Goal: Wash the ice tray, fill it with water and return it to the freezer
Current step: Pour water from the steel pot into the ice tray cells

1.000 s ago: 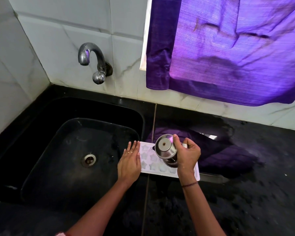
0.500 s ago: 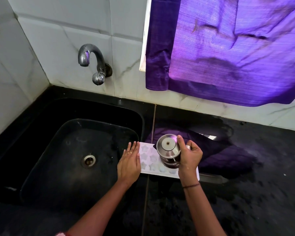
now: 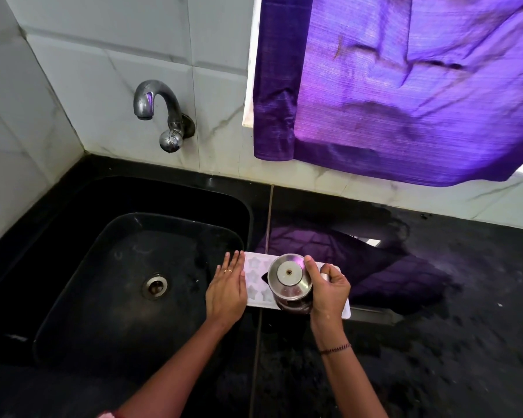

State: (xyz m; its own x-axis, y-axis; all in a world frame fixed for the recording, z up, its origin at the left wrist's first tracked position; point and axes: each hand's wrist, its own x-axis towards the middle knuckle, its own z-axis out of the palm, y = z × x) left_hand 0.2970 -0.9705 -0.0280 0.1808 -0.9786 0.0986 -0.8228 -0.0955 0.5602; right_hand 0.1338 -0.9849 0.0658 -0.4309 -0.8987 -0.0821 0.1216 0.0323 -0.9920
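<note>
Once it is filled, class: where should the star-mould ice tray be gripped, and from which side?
Grip the ice tray by its two short end rims, one hand from each side. It lies flat and long on the counter, so end grips likely keep it level.

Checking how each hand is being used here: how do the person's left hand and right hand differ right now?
The left hand lies flat and open, fingers straight, pressing the left end of the white star-mould ice tray; the right hand is curled shut around a lidded steel-topped jug held above the tray. The left wears a finger ring, the right a wrist thread. Both are over the black counter.
</note>
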